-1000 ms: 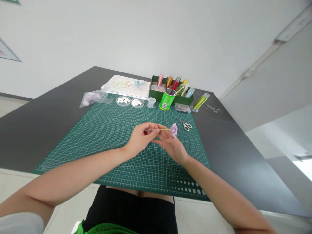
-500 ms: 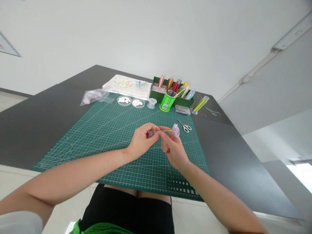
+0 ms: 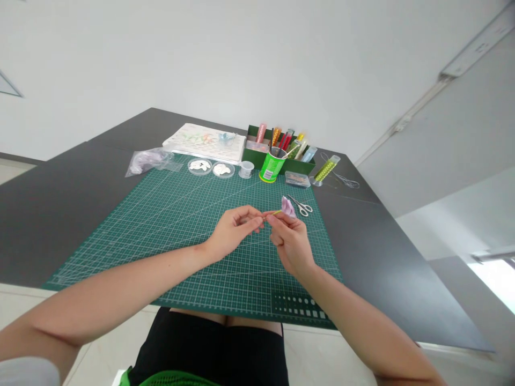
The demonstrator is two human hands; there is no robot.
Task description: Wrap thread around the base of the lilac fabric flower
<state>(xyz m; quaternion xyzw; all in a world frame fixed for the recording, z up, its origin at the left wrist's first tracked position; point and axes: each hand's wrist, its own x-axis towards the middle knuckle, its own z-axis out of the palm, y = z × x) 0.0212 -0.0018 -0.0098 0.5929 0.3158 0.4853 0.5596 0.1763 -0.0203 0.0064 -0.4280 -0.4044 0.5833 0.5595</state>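
Note:
Above the green cutting mat [image 3: 193,214], a pale purple flower [image 3: 287,206] rises behind the fingers of my right hand [image 3: 292,241]. Its thin yellow-green stem [image 3: 277,213] is pinched between the right thumb and forefinger. My left hand [image 3: 233,230] has its thumb and fingertips closed at the other end of the stem, close to the right fingertips. The far tip of the stem is hidden by the left fingers. Just beyond the flower, scissors [image 3: 301,206] with white handles lie on the mat.
Along the mat's far edge stand two shallow dishes of white pieces [image 3: 200,166], a small clear tub [image 3: 245,169], a green can [image 3: 271,166] with tools and a clear case [image 3: 298,179]. Behind are a green box [image 3: 251,156] of tubes and a white board [image 3: 183,140]. A plastic bag [image 3: 148,162] lies left.
The flower has tipped upward and now sits partly behind my right fingers. My right hand has turned with the stem. The whole view has shifted slightly.

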